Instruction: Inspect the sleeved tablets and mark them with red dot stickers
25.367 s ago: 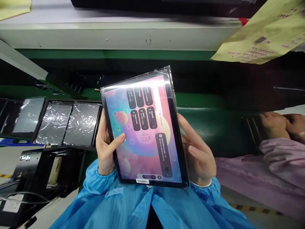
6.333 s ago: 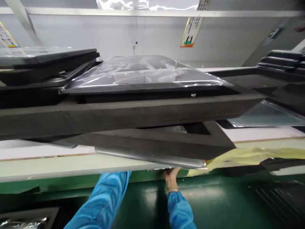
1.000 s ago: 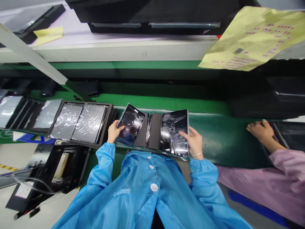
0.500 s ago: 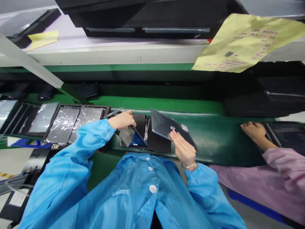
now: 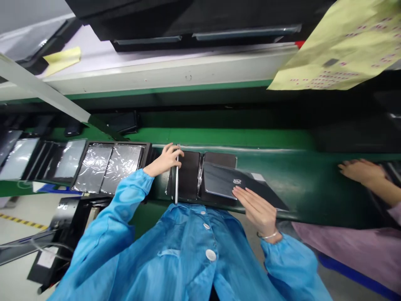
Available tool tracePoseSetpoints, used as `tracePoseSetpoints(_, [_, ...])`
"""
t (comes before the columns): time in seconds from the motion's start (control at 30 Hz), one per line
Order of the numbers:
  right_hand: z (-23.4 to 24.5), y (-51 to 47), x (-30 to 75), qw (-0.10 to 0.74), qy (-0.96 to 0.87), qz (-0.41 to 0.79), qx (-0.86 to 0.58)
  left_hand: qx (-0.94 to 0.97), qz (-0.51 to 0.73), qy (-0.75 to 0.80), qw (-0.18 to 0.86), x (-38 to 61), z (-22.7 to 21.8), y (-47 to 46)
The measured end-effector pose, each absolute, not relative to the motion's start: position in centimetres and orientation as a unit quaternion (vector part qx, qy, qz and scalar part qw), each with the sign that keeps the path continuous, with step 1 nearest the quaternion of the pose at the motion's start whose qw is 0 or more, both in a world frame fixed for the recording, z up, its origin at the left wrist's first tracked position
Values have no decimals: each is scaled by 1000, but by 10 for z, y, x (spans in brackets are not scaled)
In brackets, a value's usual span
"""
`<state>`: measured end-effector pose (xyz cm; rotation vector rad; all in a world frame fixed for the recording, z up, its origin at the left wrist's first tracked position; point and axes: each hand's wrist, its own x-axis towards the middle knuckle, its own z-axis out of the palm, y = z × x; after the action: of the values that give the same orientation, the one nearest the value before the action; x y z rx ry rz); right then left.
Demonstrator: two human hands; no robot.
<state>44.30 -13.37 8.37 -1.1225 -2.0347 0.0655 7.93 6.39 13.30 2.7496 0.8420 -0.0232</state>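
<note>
Your 1 camera rides on your head and faces forward and down, looking from just above your blue smock [image 5: 200, 251] onto your left hand [image 5: 164, 161] and right hand [image 5: 258, 215] close below, with the green bench [image 5: 282, 167] beyond them and a co-worker's pink sleeve [image 5: 354, 238] at the right edge.

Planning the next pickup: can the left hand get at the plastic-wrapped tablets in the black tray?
Probably yes. The left hand sits just beside the wrapped tablets with nothing between them, though it seems to hold a thin tablet on edge.
</note>
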Motion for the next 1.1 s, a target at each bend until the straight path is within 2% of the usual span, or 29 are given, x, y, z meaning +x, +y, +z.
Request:
tracePoseSetpoints(0.1, [80,-125,445,384,-821,36,-422,918,45,368,137,52,135,46])
tracePoseSetpoints(0.4, [67,-112,436,382,-832,89,-392,885,32,426,185,-1,147,34])
tracePoseSetpoints(0.6, [53,-121,441,365,-817,161,-417,896,1,422,137,-9,163,34])
tracePoseSetpoints(0.73, [54,-127,443,357,-817,95,-443,908,-8,406,102,-5,174,36])
tracePoseSetpoints(0.93, [55,-137,440,285,-705,-131,-636,908,28,396,134,-1,191,38])
tracePoseSetpoints(1.0, [53,-140,441,256,-696,-144,-655,906,55,397,138,1,195,40])
tracePoseSetpoints(1.1, [45,-144,441,276,-701,-111,-648,902,117,379,170,5,196,43])
